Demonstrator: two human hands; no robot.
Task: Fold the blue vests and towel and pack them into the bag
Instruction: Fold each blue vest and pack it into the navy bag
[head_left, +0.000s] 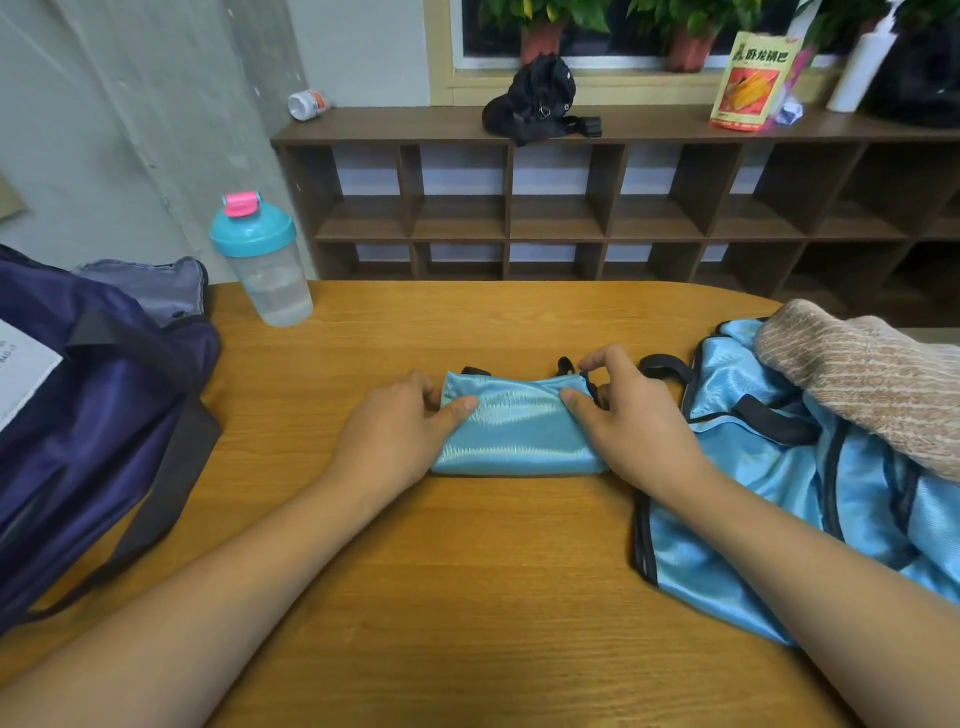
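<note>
Folded blue vest (517, 428) lies at table (467, 571) centre. Left hand (400, 436) grips its left edge; right hand (631, 423) pinches its right edge. Unfolded vest (779, 493) and towel (872, 384) lie right; bag (88, 415) sits left

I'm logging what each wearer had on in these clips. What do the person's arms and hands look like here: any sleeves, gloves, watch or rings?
Both forearms are bare right to the bottom edge of the picture, so no sleeves show. The left hand and right hand wear no gloves. No watch, bracelet or ring shows on the wrists or fingers, and there are no markings. The nails look short and unpainted.
</note>
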